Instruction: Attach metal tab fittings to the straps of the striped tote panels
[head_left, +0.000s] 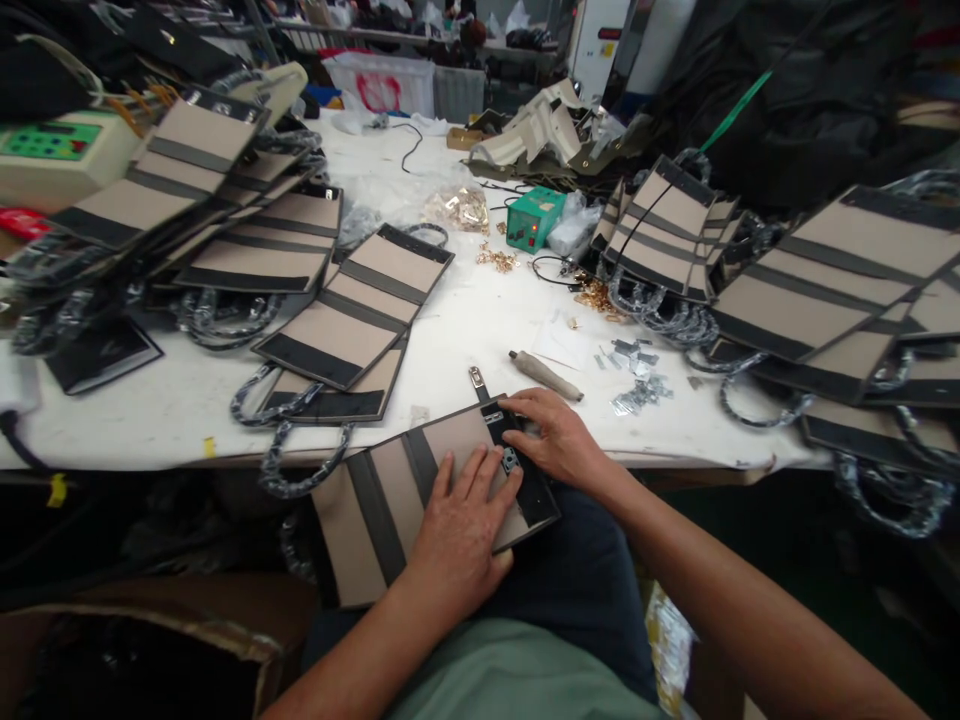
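A flat beige handbag panel [386, 500] with dark strips lies slanted across my lap, its far side by the table edge. My left hand [461, 525] is laid flat over it, fingers spread towards its black end. At that end, my right hand [559, 440] grips the edge, with thumb and index finger on the black strip; its other fingers are partly hidden. Between the hands, small metal plates [511, 459] show on the strip. A tab with a metal clasp [477, 379] sticks out past the far edge. A plastic-wrapped handle [304, 485] hangs at the panel's left.
Similar bag panels are piled at left [292, 240] and right [817, 270]. Beyond my right hand lie a wrapped stick-like tool [546, 375] and loose metal plates [641, 393]. Gold-coloured hardware [497, 260] sits near a green box [535, 219]. An open carton [247, 640] stands at lower left.
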